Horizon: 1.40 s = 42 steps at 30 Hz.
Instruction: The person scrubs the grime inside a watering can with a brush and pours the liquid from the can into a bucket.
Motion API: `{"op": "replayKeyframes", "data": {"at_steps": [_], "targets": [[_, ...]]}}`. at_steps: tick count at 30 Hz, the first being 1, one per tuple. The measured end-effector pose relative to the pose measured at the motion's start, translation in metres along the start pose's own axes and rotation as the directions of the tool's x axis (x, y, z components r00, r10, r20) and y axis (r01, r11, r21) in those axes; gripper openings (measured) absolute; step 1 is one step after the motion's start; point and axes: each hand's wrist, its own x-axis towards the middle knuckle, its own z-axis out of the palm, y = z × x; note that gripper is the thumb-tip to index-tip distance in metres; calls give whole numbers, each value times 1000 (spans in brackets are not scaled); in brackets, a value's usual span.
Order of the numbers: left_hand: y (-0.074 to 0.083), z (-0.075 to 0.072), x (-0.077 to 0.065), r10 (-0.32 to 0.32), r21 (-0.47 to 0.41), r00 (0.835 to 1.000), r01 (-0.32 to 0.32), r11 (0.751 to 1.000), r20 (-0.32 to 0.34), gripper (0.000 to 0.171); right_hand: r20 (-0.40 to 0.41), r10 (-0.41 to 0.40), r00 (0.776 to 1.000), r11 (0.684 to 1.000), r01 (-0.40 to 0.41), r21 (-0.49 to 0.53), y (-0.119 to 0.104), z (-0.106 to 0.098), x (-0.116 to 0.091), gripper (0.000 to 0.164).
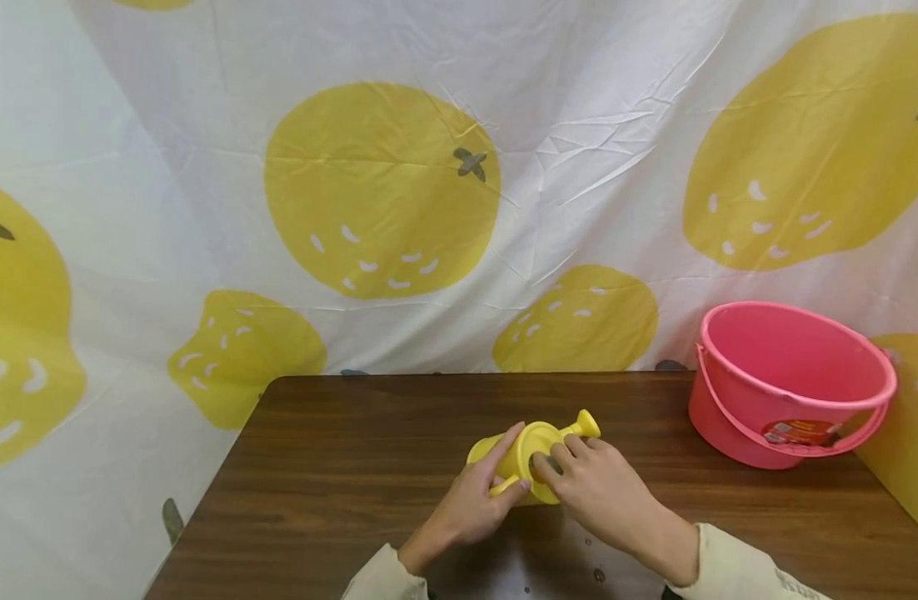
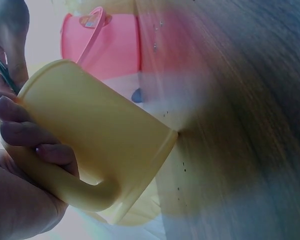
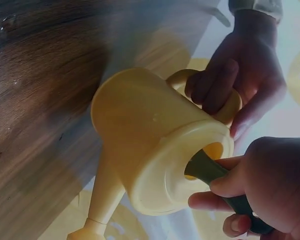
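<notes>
A yellow watering can (image 3: 140, 120) is tilted over the table, its base edge close to the wood in the left wrist view. My left hand (image 1: 470, 504) grips its looped handle (image 2: 65, 182), fingers curled through the loop. My right hand (image 1: 612, 496) is at the can's top opening, pinching a dark green, slim-handled tool (image 3: 207, 167). One end of that tool goes into the opening and is hidden inside, so I cannot tell its kind. The spout, with its flared rose (image 1: 590, 425), points away to the right.
A pink bucket (image 1: 717, 425) with its handle hanging down stands at the table's back right. Water drops (image 1: 599, 575) lie on the brown wooden table (image 1: 354, 467) near the front. Behind it hangs a white cloth (image 1: 579, 192) printed with yellow fruit.
</notes>
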Motion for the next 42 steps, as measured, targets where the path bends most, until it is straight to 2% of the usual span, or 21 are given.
{"op": "replayKeyframes", "data": {"at_steps": [9,13,17,22,26,37,42], "targets": [[-1,-1,0,14,-12,1000,-14,1000,10,69,23,-31,999,999,32,-32,0,3,-3,26],[0,-1,1,10,-23,1000,-10,1000,11,69,71,-27,997,1000,27,14,0,1,-4,27],[0,-1,0,-8,-22,1000,8,1000,11,69,146,11,989,994,-27,106,1,-6,-4,26],[-1,0,0,-22,-19,1000,22,1000,8,68,236,75,969,960,-134,244,1,-12,-3,29],[0,1,0,-23,-16,1000,23,1000,6,68,279,102,955,934,-188,305,2,-15,-3,31],[1,1,-1,-22,2,1000,22,1000,1,68,306,136,942,896,-249,367,4,-17,-1,31],[1,1,-1,-20,-1,1000,20,1000,0,68,311,160,937,860,-287,421,6,-17,-1,31]]}}
